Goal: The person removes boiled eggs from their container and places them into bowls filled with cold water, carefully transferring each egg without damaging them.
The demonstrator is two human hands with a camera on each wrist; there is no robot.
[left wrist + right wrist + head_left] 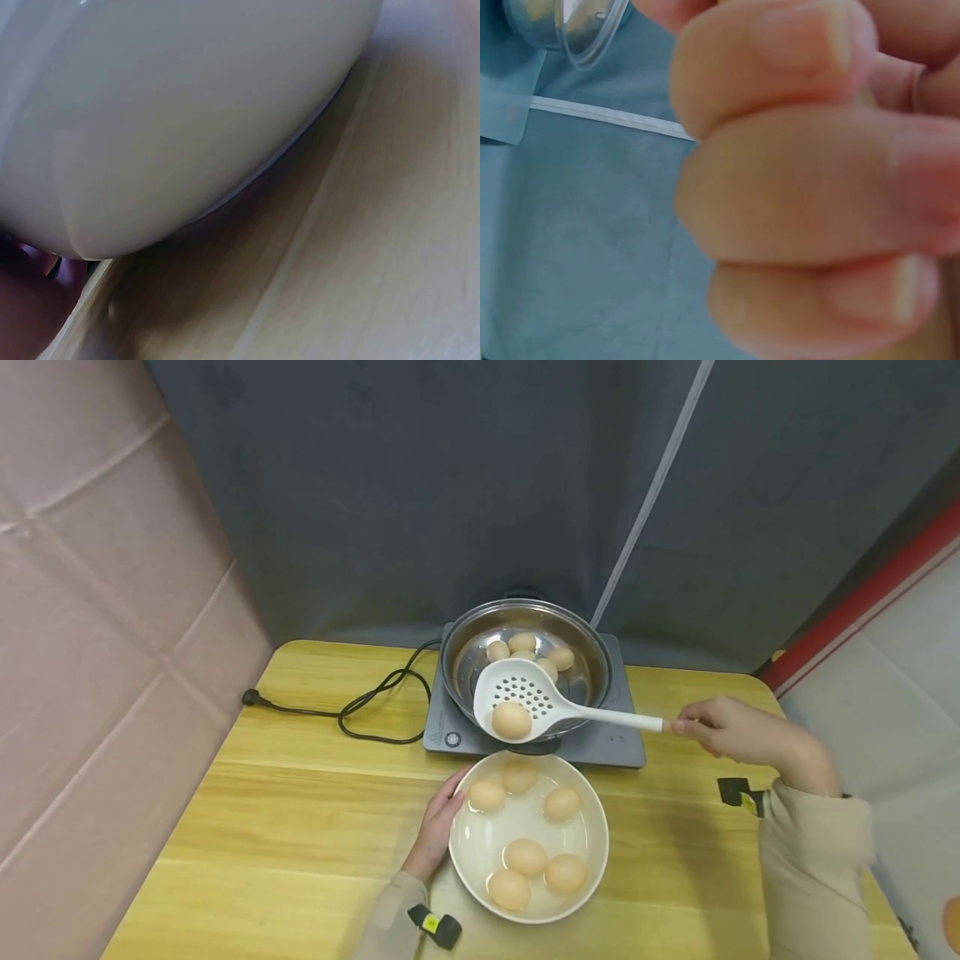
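My right hand (738,739) grips the handle end of a white slotted skimmer (517,681), its fingers curled in the right wrist view. One brown egg (512,721) lies in the skimmer's head, above the near rim of a steel pot (600,652). Inside the pot are several more eggs (522,642). Nearer to me stands a white bowl (467,868) of clear liquid with several eggs (525,857) in it. My left hand (435,827) holds the bowl at its left side, thumb by the rim; its fingers are partly hidden in the left wrist view.
The pot sits on a grey induction cooker (615,747), touching or close to the bowl's far edge. A black power cord (367,697) with a plug loops to the left across the wooden table (300,827). Dark grey sheeting (420,493) hangs behind the table.
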